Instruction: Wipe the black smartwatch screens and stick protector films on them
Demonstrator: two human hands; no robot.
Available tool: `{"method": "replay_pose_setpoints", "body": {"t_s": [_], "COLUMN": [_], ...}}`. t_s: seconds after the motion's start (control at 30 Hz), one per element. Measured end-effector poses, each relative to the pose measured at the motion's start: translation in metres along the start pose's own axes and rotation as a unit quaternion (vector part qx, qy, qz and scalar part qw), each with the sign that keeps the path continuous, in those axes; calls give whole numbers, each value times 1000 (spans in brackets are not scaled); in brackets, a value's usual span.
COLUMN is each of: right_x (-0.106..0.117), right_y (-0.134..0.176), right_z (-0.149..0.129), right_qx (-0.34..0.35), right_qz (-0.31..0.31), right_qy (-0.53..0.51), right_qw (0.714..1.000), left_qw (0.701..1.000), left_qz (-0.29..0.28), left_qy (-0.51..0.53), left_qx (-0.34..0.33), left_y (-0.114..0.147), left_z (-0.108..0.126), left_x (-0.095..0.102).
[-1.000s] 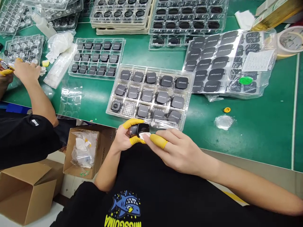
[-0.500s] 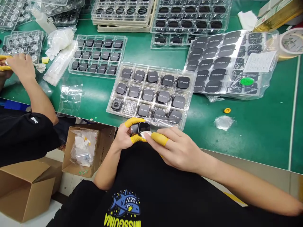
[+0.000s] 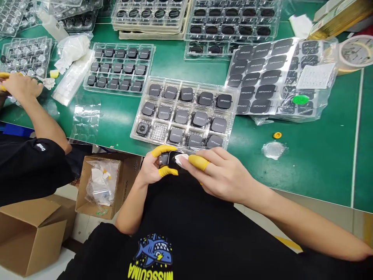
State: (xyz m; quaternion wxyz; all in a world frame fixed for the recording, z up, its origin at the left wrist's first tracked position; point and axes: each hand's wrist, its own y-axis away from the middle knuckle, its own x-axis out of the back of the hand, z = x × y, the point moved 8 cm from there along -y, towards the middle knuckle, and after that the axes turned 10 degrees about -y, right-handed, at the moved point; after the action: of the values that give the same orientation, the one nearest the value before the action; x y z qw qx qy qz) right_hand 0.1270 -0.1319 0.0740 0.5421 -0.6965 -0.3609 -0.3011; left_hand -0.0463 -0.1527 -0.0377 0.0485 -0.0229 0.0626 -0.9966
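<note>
Between yellow-covered fingertips, my left hand (image 3: pixel 152 167) grips a black smartwatch body (image 3: pixel 172 158) by its edges. A grey film with lettering sticks out at the watch's left side. My right hand (image 3: pixel 223 175), also with a yellow finger cover, pinches a small white wipe (image 3: pixel 181 160) and presses it on the watch's dark face, partly hiding it. Just beyond my hands lies a clear tray (image 3: pixel 170 102) of square watch bodies, most under grey lettered films. In its front row, one watch shows its round back and the pocket beside it holds no watch.
A co-worker's hand (image 3: pixel 21 86) works at the left. Sheets of grey films (image 3: pixel 268 77) in plastic lie at the right, near a tape roll (image 3: pixel 357 51). A smaller tray (image 3: pixel 119 68) and stacked trays (image 3: pixel 233 29) stand farther back. An open carton (image 3: pixel 124 190) sits below the table edge.
The white wipe in my right hand has moved up from the watch's lower edge onto its face. My left hand keeps its grip. The view has shifted slightly.
</note>
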Motion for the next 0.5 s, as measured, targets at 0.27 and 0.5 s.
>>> {"method": "replay_pose_setpoints", "body": {"t_s": [0.27, 0.5], "right_x": [-9, -8], "right_y": [-11, -3], "right_z": [-3, 4], "right_qx": [9, -33], "right_qz": [-8, -12], "right_qy": [-17, 40], "right_qw": [1000, 999], "left_qw": [999, 999], "left_qz": [-36, 29], "left_qy": [11, 19], "left_qx": [8, -37], "left_y": [3, 0], "left_z": [-6, 2], "left_x": [-8, 6]}}
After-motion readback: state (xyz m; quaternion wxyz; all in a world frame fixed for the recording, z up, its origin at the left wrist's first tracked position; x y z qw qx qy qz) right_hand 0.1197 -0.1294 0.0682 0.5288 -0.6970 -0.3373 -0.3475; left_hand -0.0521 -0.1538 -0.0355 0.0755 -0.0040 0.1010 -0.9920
